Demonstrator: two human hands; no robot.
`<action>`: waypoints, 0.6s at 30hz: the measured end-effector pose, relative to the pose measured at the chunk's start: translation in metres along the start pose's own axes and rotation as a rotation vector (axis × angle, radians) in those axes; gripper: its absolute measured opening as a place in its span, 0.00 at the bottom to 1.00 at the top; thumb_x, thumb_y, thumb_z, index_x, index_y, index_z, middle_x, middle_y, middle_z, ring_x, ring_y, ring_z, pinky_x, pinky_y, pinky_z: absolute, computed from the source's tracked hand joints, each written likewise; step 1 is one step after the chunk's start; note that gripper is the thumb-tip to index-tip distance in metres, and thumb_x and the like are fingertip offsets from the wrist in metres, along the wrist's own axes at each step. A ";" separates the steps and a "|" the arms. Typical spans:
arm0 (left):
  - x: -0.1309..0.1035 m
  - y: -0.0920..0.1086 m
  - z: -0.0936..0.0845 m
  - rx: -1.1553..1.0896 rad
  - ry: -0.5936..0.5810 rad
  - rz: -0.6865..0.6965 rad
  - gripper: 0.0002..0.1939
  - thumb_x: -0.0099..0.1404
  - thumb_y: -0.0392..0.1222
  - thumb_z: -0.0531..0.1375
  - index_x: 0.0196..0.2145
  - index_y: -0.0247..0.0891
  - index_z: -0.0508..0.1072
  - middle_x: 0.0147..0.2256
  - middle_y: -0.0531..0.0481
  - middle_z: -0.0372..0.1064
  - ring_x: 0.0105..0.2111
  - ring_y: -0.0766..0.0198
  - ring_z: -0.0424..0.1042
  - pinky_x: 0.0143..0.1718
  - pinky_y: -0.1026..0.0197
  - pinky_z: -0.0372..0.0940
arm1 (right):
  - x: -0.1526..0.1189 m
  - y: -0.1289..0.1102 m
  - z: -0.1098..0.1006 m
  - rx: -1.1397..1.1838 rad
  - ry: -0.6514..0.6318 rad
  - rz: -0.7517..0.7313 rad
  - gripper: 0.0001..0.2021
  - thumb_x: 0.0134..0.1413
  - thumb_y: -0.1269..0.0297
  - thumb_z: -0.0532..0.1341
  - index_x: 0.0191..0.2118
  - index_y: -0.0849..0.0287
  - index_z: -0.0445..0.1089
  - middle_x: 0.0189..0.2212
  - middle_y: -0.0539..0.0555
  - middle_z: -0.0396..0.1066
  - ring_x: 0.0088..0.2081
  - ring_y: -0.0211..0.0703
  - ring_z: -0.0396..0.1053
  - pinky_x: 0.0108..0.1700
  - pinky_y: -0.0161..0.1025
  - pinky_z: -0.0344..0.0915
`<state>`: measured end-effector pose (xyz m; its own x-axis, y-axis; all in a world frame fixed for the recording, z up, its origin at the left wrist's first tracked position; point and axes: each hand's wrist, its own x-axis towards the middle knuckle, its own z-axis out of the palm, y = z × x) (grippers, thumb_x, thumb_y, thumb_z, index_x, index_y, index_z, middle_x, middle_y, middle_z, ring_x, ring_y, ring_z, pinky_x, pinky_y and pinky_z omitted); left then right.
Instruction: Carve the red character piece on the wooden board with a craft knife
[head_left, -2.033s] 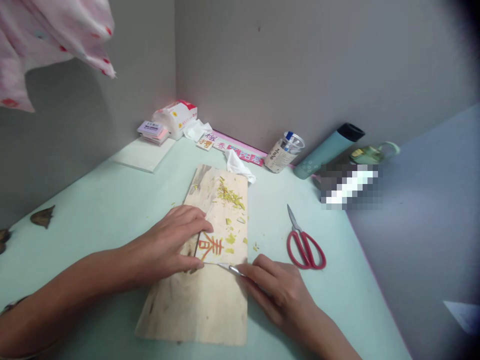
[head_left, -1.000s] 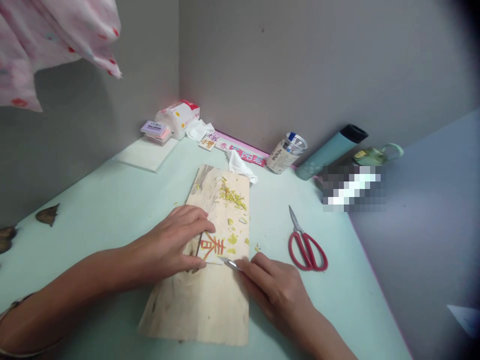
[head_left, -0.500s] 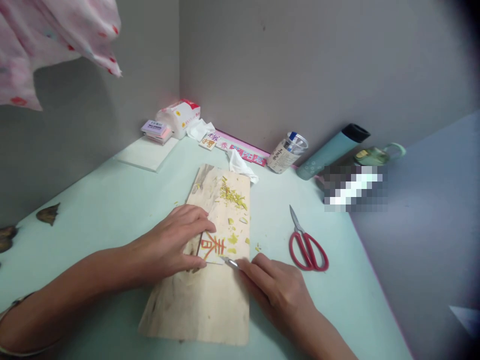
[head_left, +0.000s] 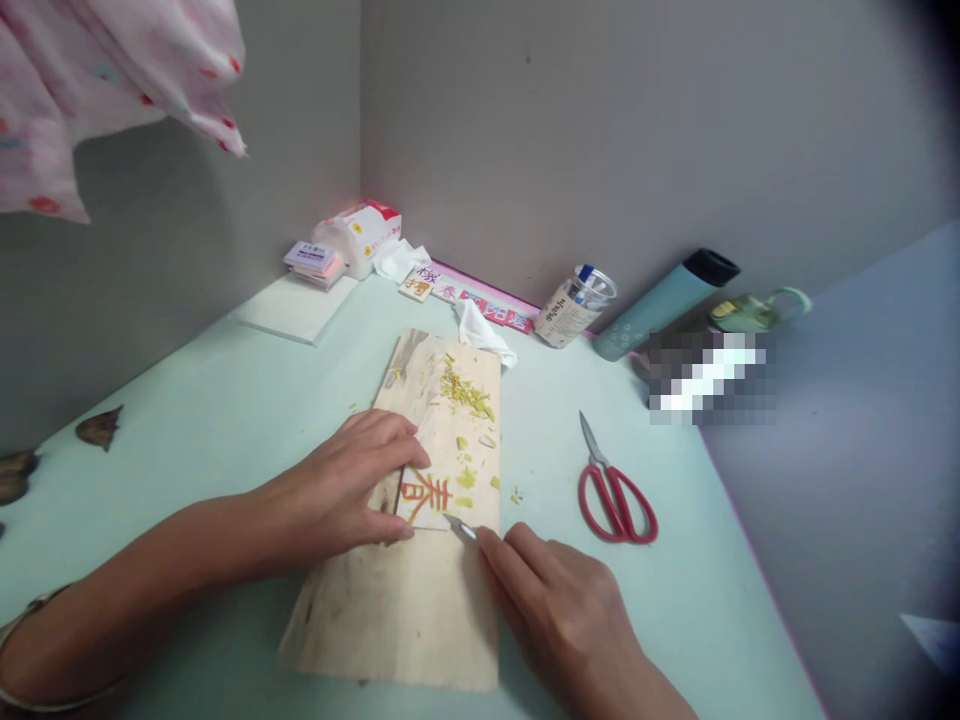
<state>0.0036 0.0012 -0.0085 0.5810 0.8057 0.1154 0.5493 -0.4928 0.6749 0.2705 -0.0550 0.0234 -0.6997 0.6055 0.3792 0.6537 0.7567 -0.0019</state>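
We keep the flat white block with an orange character (head_left: 435,495) on the pale wooden board (head_left: 442,625) between spread thumb and fingers of our left hand (head_left: 352,475), seemingly against slipping, our right hand (head_left: 566,590) pinching the slim silver knife (head_left: 466,530), while the clear labelled jar (head_left: 561,318) holds something blue (head_left: 586,272).

Pink cloth (head_left: 161,60) cut off top left, knife (head_left: 462,528) partly hidden by right hand (head_left: 562,595)

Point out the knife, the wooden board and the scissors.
Knife (head_left: 463,528), head view: the metal front part.
Wooden board (head_left: 420,612), head view: its bare near part.
Scissors (head_left: 598,461), head view: where blades and handles meet.
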 end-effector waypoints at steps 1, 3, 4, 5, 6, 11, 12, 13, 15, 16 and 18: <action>0.000 0.001 0.000 -0.003 -0.010 0.003 0.24 0.56 0.36 0.71 0.49 0.44 0.69 0.49 0.48 0.64 0.59 0.49 0.58 0.59 0.50 0.56 | 0.000 0.000 0.000 0.008 -0.005 0.001 0.12 0.69 0.76 0.49 0.46 0.64 0.70 0.25 0.49 0.68 0.20 0.36 0.57 0.22 0.37 0.52; 0.001 0.001 -0.001 -0.004 -0.020 0.005 0.24 0.56 0.36 0.71 0.49 0.43 0.69 0.48 0.47 0.64 0.59 0.49 0.58 0.59 0.50 0.56 | -0.001 -0.001 0.001 0.016 -0.014 0.009 0.13 0.70 0.76 0.49 0.45 0.63 0.70 0.25 0.49 0.68 0.20 0.36 0.58 0.23 0.37 0.52; 0.001 0.002 -0.002 -0.002 -0.019 0.006 0.24 0.56 0.36 0.71 0.49 0.43 0.69 0.48 0.47 0.64 0.59 0.49 0.58 0.59 0.50 0.56 | -0.003 -0.001 0.002 0.012 -0.008 0.018 0.13 0.70 0.76 0.49 0.45 0.63 0.70 0.25 0.49 0.68 0.20 0.36 0.58 0.23 0.37 0.52; 0.001 0.002 -0.002 0.002 -0.015 0.007 0.24 0.56 0.36 0.71 0.49 0.42 0.69 0.48 0.47 0.64 0.59 0.49 0.59 0.59 0.50 0.56 | -0.004 -0.002 0.004 0.002 0.006 0.029 0.13 0.70 0.75 0.49 0.46 0.63 0.70 0.25 0.50 0.68 0.20 0.36 0.58 0.23 0.37 0.52; 0.001 0.002 -0.002 0.004 -0.008 0.010 0.24 0.56 0.36 0.71 0.48 0.42 0.69 0.48 0.47 0.64 0.59 0.50 0.59 0.59 0.50 0.55 | -0.005 -0.002 0.007 -0.011 0.021 0.039 0.12 0.70 0.75 0.49 0.47 0.64 0.70 0.26 0.50 0.69 0.20 0.36 0.58 0.24 0.37 0.52; 0.001 0.004 -0.001 -0.003 -0.011 0.001 0.23 0.56 0.36 0.70 0.48 0.42 0.69 0.48 0.47 0.64 0.58 0.50 0.59 0.58 0.50 0.55 | -0.007 -0.008 0.014 -0.075 0.094 0.035 0.12 0.70 0.76 0.50 0.47 0.66 0.70 0.26 0.50 0.70 0.22 0.36 0.59 0.25 0.37 0.52; 0.001 0.004 0.000 -0.004 -0.004 -0.003 0.23 0.56 0.36 0.70 0.47 0.42 0.69 0.48 0.48 0.64 0.58 0.50 0.59 0.58 0.51 0.55 | -0.006 -0.009 0.014 -0.091 0.106 0.025 0.12 0.70 0.77 0.50 0.47 0.67 0.71 0.26 0.51 0.70 0.22 0.36 0.59 0.25 0.37 0.52; 0.001 0.004 0.000 -0.005 0.005 -0.004 0.23 0.56 0.35 0.70 0.47 0.42 0.69 0.48 0.48 0.64 0.58 0.50 0.59 0.58 0.51 0.55 | -0.006 -0.010 0.014 -0.105 0.114 0.017 0.13 0.70 0.77 0.49 0.47 0.68 0.71 0.26 0.51 0.70 0.22 0.36 0.59 0.25 0.37 0.53; 0.000 0.003 0.001 -0.005 0.030 0.001 0.23 0.55 0.35 0.71 0.47 0.43 0.69 0.48 0.49 0.64 0.58 0.50 0.59 0.59 0.51 0.55 | -0.005 -0.012 0.013 -0.127 0.121 0.008 0.14 0.70 0.78 0.49 0.48 0.69 0.71 0.27 0.52 0.71 0.22 0.36 0.60 0.25 0.37 0.53; 0.000 0.003 0.002 -0.006 0.036 0.002 0.24 0.55 0.35 0.71 0.47 0.43 0.69 0.48 0.49 0.64 0.58 0.50 0.59 0.59 0.51 0.55 | -0.004 -0.012 0.012 -0.135 0.122 0.007 0.14 0.70 0.78 0.48 0.48 0.70 0.71 0.27 0.52 0.71 0.22 0.36 0.60 0.26 0.37 0.53; 0.000 0.003 0.002 -0.005 0.033 -0.002 0.24 0.55 0.35 0.71 0.47 0.43 0.69 0.48 0.49 0.64 0.58 0.50 0.59 0.59 0.51 0.55 | -0.003 -0.010 0.010 -0.143 0.111 -0.021 0.14 0.69 0.79 0.48 0.48 0.71 0.71 0.27 0.53 0.71 0.24 0.37 0.61 0.26 0.38 0.54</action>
<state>0.0062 -0.0010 -0.0074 0.5600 0.8169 0.1383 0.5469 -0.4899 0.6789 0.2629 -0.0624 0.0130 -0.6828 0.5526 0.4780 0.6790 0.7215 0.1357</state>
